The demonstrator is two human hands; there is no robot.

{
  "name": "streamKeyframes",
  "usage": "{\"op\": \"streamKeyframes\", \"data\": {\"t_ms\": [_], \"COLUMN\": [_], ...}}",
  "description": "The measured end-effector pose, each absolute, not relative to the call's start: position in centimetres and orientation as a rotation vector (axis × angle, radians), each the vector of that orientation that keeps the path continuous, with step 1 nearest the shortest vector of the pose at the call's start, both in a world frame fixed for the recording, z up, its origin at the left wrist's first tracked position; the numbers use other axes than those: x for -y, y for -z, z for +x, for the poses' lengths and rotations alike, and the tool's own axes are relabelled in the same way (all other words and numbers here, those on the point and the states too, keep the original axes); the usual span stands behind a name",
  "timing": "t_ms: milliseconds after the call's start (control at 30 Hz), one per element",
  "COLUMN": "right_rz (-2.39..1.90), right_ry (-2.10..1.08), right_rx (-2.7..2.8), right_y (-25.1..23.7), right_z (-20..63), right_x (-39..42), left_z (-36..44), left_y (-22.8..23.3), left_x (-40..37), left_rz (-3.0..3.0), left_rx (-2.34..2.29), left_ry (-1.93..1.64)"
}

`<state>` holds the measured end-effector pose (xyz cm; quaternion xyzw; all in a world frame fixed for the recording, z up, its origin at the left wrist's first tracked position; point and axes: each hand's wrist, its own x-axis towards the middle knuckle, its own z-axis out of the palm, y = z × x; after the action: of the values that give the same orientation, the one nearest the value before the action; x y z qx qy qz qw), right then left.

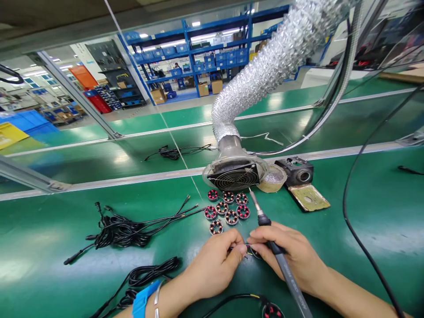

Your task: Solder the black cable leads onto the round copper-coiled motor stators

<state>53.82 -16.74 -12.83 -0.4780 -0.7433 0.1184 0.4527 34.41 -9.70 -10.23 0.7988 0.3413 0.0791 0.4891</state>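
My left hand (215, 265) pinches a thin wire end (247, 245) between thumb and forefinger, low on the green bench. My right hand (291, 254) touches the same wire with its fingertips and holds a soldering iron (265, 221), whose tip points up and away toward the fan. Just beyond my fingers lie several small round coil stators (228, 208) with red windings. Another stator (272, 310) lies at the bottom edge, joined to a black cable. A blue wrist strap (143, 299) sits on my left wrist.
A fume extractor fan (233, 176) on a silver flexible duct (274, 62) stands behind the stators. A solder roll (273, 178) and a black iron stand (296, 171) with sponge tray (308, 197) sit to its right. Bundles of black cables (122, 229) lie at left.
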Motion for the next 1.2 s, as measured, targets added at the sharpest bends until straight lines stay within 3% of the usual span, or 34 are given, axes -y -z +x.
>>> {"op": "streamKeyframes", "data": {"t_ms": [333,700,1033,1200], "right_rz": [-1.167,-1.407,-1.266,-1.342], "right_ry": [-0.327,-0.621,-0.351,-0.390], "right_rx": [1.812,2.032,1.800,1.570], "right_y": [12.8,12.5,10.7,10.6], "right_z": [53.2,55.8,56.1,56.7], "right_x": [16.9,17.2,17.5,18.5], "left_z": [34.9,35.1,35.4,35.4], "left_y": [12.0,12.0,11.9,11.7], "left_x": [9.5,8.8,9.1,9.3], "left_rz": [1.587,1.589,1.672,1.760], "left_rx": [-0.779,-0.902,-0.950,-0.992], "left_ry": [-0.285,-0.308,-0.287,-0.271]}}
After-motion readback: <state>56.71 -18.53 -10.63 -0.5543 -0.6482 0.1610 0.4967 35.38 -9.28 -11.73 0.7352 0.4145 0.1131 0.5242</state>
